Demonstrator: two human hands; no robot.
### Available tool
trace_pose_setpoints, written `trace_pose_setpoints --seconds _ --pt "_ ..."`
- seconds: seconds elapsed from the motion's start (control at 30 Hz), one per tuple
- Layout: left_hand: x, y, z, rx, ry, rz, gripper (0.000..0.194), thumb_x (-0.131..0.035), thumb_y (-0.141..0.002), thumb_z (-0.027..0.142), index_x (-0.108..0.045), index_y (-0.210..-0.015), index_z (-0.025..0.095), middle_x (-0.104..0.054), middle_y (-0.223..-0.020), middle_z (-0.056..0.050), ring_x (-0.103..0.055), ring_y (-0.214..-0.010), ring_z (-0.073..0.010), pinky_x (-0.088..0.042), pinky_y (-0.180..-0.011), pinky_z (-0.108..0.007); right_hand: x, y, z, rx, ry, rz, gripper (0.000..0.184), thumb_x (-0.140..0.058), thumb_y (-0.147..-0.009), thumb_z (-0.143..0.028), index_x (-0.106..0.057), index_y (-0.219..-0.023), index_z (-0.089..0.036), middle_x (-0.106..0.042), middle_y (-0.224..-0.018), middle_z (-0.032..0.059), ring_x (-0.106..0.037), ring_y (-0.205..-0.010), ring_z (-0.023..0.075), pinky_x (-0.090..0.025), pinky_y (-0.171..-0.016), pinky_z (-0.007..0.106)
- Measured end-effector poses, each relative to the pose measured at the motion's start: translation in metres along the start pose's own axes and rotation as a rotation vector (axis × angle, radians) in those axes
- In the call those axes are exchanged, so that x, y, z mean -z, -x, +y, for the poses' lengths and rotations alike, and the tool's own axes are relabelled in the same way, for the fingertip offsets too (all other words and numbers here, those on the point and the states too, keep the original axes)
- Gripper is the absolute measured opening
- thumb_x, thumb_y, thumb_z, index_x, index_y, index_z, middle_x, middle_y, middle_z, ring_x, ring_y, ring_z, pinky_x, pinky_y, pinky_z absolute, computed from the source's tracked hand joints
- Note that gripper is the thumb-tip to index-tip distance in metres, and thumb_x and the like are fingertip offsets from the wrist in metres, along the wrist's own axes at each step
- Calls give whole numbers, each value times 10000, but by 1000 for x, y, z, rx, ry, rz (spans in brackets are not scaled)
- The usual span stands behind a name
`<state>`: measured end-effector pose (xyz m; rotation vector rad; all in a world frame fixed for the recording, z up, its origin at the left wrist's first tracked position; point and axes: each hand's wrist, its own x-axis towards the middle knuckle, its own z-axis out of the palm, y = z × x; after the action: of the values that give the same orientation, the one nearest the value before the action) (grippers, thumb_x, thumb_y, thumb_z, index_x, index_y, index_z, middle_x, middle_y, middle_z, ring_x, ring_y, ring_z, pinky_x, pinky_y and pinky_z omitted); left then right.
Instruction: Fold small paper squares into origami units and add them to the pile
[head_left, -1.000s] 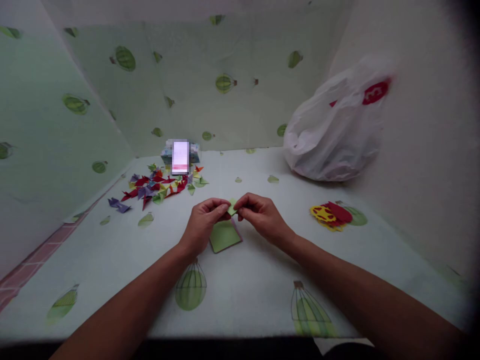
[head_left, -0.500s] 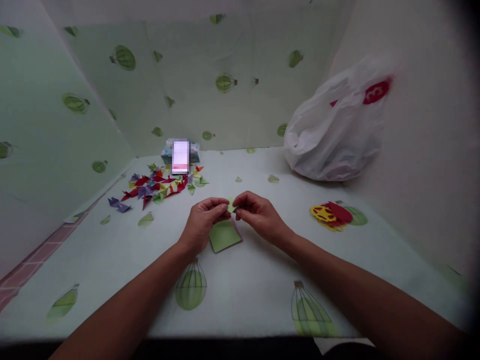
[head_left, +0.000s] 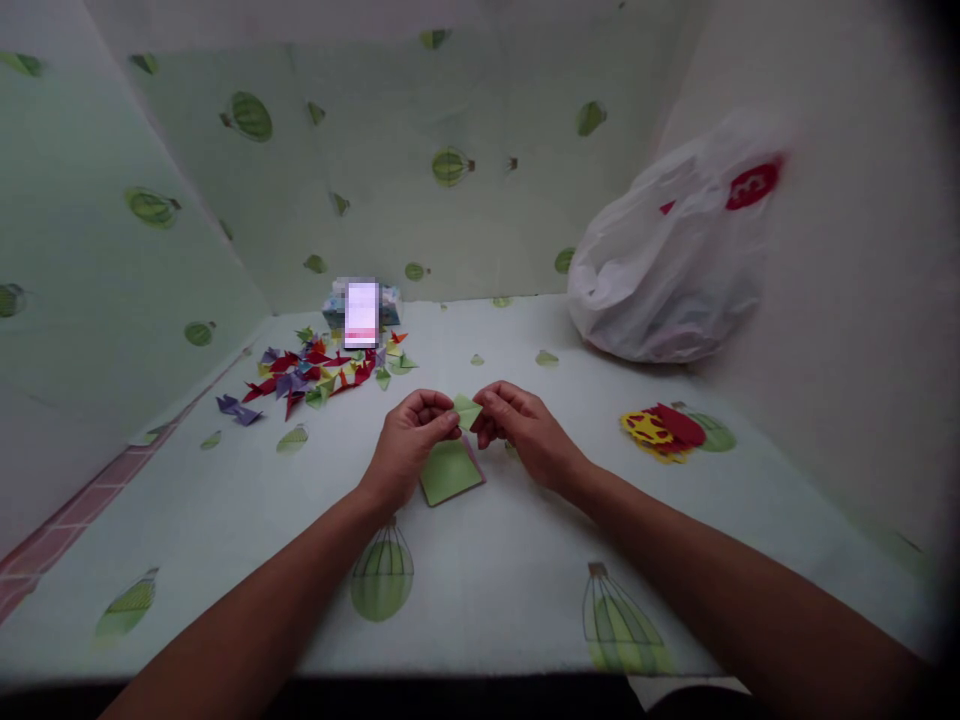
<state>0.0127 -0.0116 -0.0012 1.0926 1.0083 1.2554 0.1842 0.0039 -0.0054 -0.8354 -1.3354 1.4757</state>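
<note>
Between my hands is a small piece of folded light-green origami paper [head_left: 467,411], raised over the table. My left hand [head_left: 412,440] pinches its left corner between thumb and fingers. My right hand [head_left: 528,432] grips the opposite corner, its other fingers curled underneath. Just below the hands lies a stack of square green paper sheets [head_left: 452,474], its upper left part hidden by my left hand. Beyond my left hand spreads a pile of folded paper cranes [head_left: 315,375] in red, purple, yellow, green and orange.
A lit phone [head_left: 361,315], blurred out, leans on a tissue box [head_left: 390,305] behind the cranes. Red and yellow paper cutouts [head_left: 660,430] lie to the right. A white plastic bag [head_left: 667,270] stands at the back right. The balloon-patterned table [head_left: 495,590] meets walls on three sides.
My right hand has shifted slightly right, and the fingers of both hands are a little farther apart. More of the folded green paper shows between them.
</note>
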Motion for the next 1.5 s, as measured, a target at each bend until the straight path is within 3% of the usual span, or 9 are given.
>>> trace_pose_setpoints --seconds 0.13,0.23,0.4,0.6,0.73,1.0,1.23,1.5 --pt "0 1 -2 -49 -69 -47 288 -796 -724 263 -592 -911 181 -653 -742 32 -635 -682 -101 -487 -699 -238 1 0 2 -29 53 -51 343 -730 -786 -468 -572 -706 -174 -589 -626 -20 -528 -547 98 -435 -570 252" --pt "0 1 -3 -6 -92 -60 317 -798 -732 296 -608 -961 185 -667 -746 22 -646 -691 -118 -488 -702 -252 1 0 3 -4 121 -23 361 -736 -777 -467 -553 -656 -180 -573 -597 -29 -511 -527 95 -405 -543 244" --pt "1 1 0 93 -149 -130 294 -779 -745 409 -656 -730 142 -661 -678 -18 -603 -633 -116 -451 -627 -240 0 2 -3 64 258 -10 320 -700 -807 -407 -563 -625 -181 -567 -561 -30 -500 -496 91 -393 -512 241" --pt "-1 2 1 77 -82 -64 292 -798 -716 392 -652 -686 140 -647 -642 -7 -556 -600 -94 -425 -617 -223 -4 3 0 45 154 3 361 -606 -876 -488 -585 -697 -176 -630 -622 6 -566 -539 112 -463 -561 259" --pt "-2 4 -2 67 -31 -15 295 -791 -718 394 -636 -681 146 -595 -602 20 -512 -577 -86 -402 -595 -218 -4 2 7 -25 101 -46 348 -684 -823 -477 -555 -698 -180 -612 -622 -10 -555 -546 106 -455 -562 251" --pt "-1 2 -5 15 -113 -32 256 -762 -753 358 -629 -716 142 -597 -643 17 -521 -614 -88 -402 -612 -215 -2 1 -1 92 380 -83 274 -612 -844 -306 -504 -620 -190 -563 -586 -27 -522 -551 103 -401 -551 237" --pt "-3 4 -8 30 -35 -55 269 -753 -763 365 -593 -715 155 -611 -660 10 -567 -625 -110 -439 -618 -237 -2 3 0 62 336 -127 289 -594 -860 -345 -519 -630 -187 -565 -569 -20 -522 -538 108 -402 -561 248" --pt "-2 5 -6 -39 -193 3 302 -676 -831 416 -593 -702 156 -592 -617 13 -531 -596 -106 -418 -617 -238 -1 2 1 17 329 -187 308 -553 -881 -372 -522 -637 -188 -570 -582 -19 -538 -502 104 -420 -541 250"
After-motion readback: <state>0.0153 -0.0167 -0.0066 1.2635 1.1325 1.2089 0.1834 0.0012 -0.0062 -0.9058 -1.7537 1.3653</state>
